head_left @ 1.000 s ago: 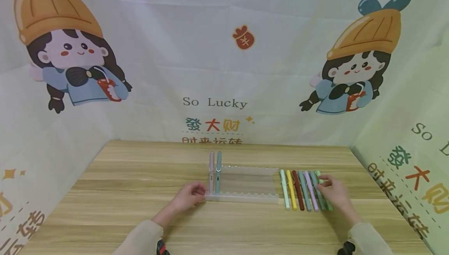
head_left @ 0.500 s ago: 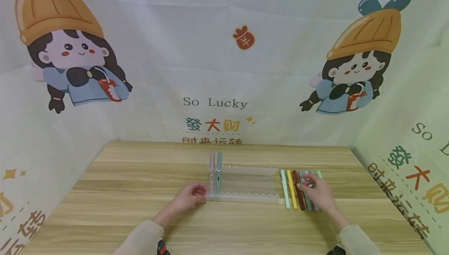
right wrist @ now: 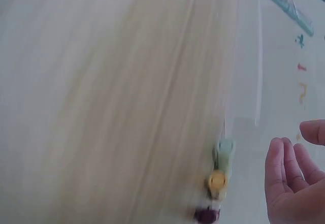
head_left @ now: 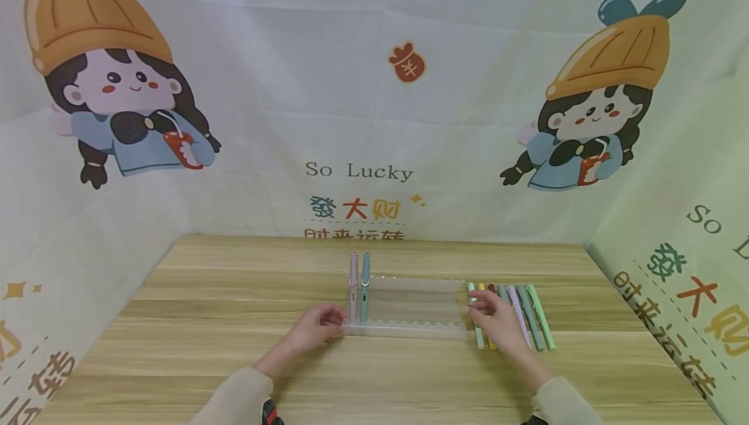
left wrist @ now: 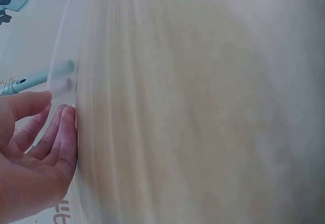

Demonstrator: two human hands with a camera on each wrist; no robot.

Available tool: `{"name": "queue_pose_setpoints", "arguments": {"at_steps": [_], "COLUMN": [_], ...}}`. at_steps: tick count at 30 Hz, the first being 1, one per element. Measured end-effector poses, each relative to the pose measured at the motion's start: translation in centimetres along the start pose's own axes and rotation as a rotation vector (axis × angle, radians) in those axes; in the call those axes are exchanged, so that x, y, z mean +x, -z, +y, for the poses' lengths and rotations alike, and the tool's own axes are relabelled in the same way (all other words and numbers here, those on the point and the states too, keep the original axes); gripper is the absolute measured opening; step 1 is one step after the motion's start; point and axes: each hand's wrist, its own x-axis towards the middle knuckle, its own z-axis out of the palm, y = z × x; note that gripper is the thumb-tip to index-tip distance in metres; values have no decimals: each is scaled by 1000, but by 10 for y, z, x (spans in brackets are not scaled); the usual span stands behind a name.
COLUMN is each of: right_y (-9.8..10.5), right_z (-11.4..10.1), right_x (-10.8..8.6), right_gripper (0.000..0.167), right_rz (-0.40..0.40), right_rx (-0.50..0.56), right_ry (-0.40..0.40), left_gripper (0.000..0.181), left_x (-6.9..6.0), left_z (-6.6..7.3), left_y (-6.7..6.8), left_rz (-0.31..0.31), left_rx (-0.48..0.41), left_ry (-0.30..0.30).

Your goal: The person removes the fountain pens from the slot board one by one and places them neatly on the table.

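The left hand, thumb and fingers parted, touches the left end of the clear pen rack. A mauve pen and blue pen rest at the rack's left. Just beyond its right end, the right hand, thumb and fingers apart, hovers over seven clipped pens.

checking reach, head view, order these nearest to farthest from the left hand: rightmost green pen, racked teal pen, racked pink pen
1. Pink pen, left end of the rack
2. Teal pen, just right of it
3. Green pen, far right
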Motion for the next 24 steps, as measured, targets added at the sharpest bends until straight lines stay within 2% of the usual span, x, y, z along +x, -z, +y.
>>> {"name": "queue_pose_setpoints", "arguments": {"at_steps": [6, 8, 12, 15, 19, 24], "right_y": [-19, -25, -36, -45, -57, -71], "right_z": [-8, -11, -23, -27, -28, -33], "right_x": [2, 3, 5, 8, 13, 14], "right_gripper": [26, 26, 27, 26, 27, 28], "right_rz": [3, 3, -9, -15, -29, -61], "right_rx": [59, 77, 129, 152, 170, 206], "right_ry": [42, 48, 54, 70, 111, 136], "left_gripper": [20, 20, 19, 19, 20, 20], "left_x": [8, 8, 2, 2, 7, 8], "left_z": [-23, -23, -7, -5, -21, -22], "left_y": [1, 1, 1, 0, 1, 1], "left_rz": [2, 1, -6, -8, -6, -5], "left_rx": [3, 0, 1, 2, 2, -5], "left_ry": [6, 4, 1, 4, 9, 9]}}
